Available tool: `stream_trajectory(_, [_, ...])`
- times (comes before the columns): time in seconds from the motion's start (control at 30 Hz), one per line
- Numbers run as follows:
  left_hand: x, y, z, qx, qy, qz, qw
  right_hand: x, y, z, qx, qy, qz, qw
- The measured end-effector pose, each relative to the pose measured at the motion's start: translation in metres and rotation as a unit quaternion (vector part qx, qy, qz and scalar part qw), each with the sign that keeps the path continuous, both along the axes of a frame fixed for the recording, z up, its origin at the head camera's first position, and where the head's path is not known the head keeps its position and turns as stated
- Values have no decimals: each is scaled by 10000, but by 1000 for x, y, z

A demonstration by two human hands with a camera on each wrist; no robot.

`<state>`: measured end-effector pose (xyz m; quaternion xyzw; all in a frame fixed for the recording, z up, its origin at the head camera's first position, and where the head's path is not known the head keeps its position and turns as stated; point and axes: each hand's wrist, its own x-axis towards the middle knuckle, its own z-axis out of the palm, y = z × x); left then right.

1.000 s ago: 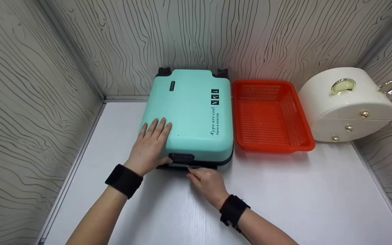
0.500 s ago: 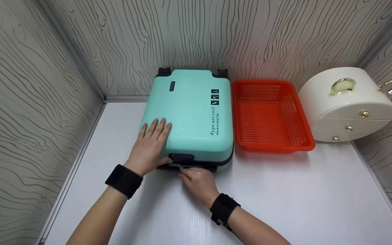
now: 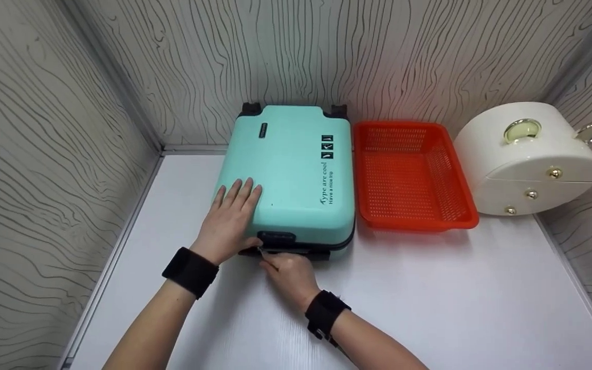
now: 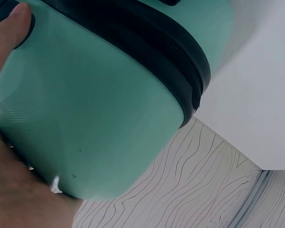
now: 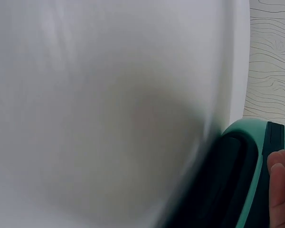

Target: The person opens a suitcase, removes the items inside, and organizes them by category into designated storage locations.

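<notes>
A mint-green suitcase (image 3: 291, 169) lies flat, wheels at the back wall, printed words on its lid. My left hand (image 3: 227, 221) rests on the lid's front left corner with straight, spread fingers. Its thumb (image 4: 14, 28) touches a dark panel in the left wrist view. Below the black lock (image 3: 276, 237), my right hand (image 3: 291, 275) pinches a small metallic zipper pull (image 3: 261, 250) at the front seam, close to the left thumb. In the right wrist view only fingertips (image 5: 280, 190) show, beside the black seam; the pull is hidden there. Dark zipper teeth (image 4: 183, 59) run round the corner in the left wrist view.
A red plastic basket (image 3: 404, 185) stands against the suitcase's right side. Beyond it, by the right wall, is a rounded white case (image 3: 527, 154) with gold knobs. Patterned panels (image 3: 378, 56) wall in the white table (image 3: 429, 298) at the back and sides.
My right hand has slid left along the suitcase's front seam with the zipper pull, nearing the left thumb. The left hand stays on the lid. The head view has shifted slightly.
</notes>
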<state>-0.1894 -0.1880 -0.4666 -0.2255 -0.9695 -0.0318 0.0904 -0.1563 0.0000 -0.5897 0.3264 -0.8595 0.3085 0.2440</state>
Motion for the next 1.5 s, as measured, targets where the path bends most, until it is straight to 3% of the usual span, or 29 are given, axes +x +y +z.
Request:
stream_trajectory(0.27, [-2,5,-2,-22,21,6,10000,5,20,2,5,-188,133,9997])
stream_trajectory(0.4, [-1,6,-2,2,72,-6,10000,13,42,8,-135,276,320,9990])
stream_trajectory(0.57, [0,5,-1,10,157,-18,9999,4,79,43,-304,1458,726,9862])
stream_trajectory(0.67, [0,4,-1,-1,198,-14,9998,-14,100,73,-74,1792,484,9826])
stream_trajectory(0.73, [0,3,-1,-10,181,7,9998,-28,110,89,383,1595,212,9862])
stream_trajectory(0.8, [0,3,-1,3,175,6,9998,-40,116,100,1060,1128,-39,9879])
stream_trajectory(0.9, [0,2,-3,18,148,-2,9999,-53,117,108,2060,365,-183,9777])
stream_trajectory(1.0, [-1,3,-5,37,142,-13,9999,-61,113,112,2592,-115,-229,9655])
stream_trajectory(1.1, [-2,3,-6,74,131,-4,9999,-64,107,113,2718,-329,-315,9613])
stream_trajectory(1.23, [0,1,-7,164,117,50,9998,-65,103,113,2618,-379,-345,9638])
stream_trajectory(1.33, [8,3,-16,525,321,271,9977,-66,102,112,2493,-341,-303,9674])
stream_trajectory(1.43, [24,9,-38,1438,935,668,9829,-67,102,111,2451,-314,-251,9687])
stream_trajectory(1.5, [36,14,-55,2178,1396,907,9617,-67,103,110,2433,-315,-232,9692])
